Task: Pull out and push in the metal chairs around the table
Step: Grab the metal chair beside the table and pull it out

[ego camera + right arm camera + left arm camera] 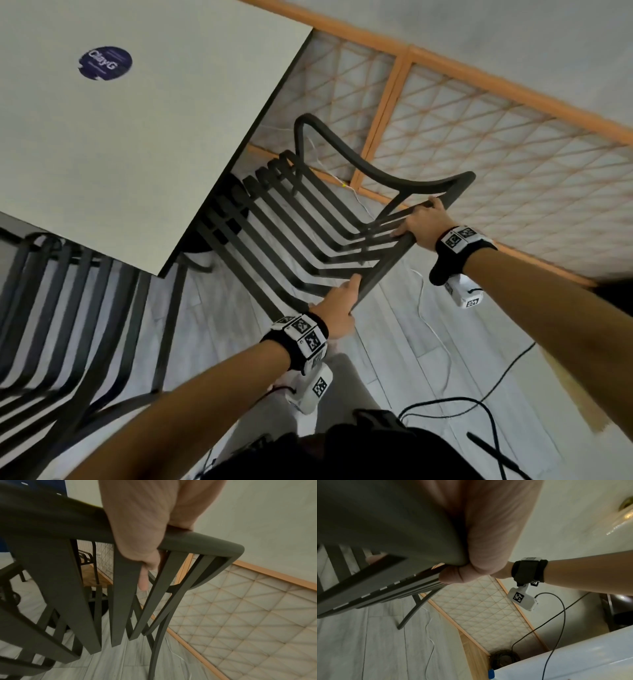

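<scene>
Head view: your left hand point(337, 308) and right hand point(423, 224) each curl around the metal chair's top rail point(383, 270), seat partly under the tabletop point(137, 137). Tilting could catch its armrest point(359, 161).

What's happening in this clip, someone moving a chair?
A person grips the top rail of a dark metal chair with both hands: the left hand near one end, the right hand near the other. The seat's front edge sits partly under the white table. A second chair stands at the table's adjacent side, untouched.
</scene>
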Available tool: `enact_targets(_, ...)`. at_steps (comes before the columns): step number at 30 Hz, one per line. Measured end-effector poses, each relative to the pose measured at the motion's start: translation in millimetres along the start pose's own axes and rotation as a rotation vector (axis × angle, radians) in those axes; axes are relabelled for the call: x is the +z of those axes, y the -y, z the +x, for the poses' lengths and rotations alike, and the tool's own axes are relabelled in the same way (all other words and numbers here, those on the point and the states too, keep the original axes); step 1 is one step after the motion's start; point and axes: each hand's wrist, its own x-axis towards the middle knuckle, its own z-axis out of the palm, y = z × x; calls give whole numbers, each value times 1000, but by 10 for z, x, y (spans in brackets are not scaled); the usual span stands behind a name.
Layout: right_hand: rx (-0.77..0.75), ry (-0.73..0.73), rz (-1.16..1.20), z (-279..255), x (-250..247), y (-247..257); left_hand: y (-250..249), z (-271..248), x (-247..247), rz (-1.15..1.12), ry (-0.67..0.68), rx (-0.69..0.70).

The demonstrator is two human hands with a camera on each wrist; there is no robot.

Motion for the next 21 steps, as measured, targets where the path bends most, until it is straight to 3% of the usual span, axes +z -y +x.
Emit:
enact_targets(12,-208,-60,-165,1223,-398,-651,-313,819,-392,-119,-189,-74)
enact_targets(21,-315,-113,-185,1978,-889,-602,-224,1076,-957,-216,-255,-107)
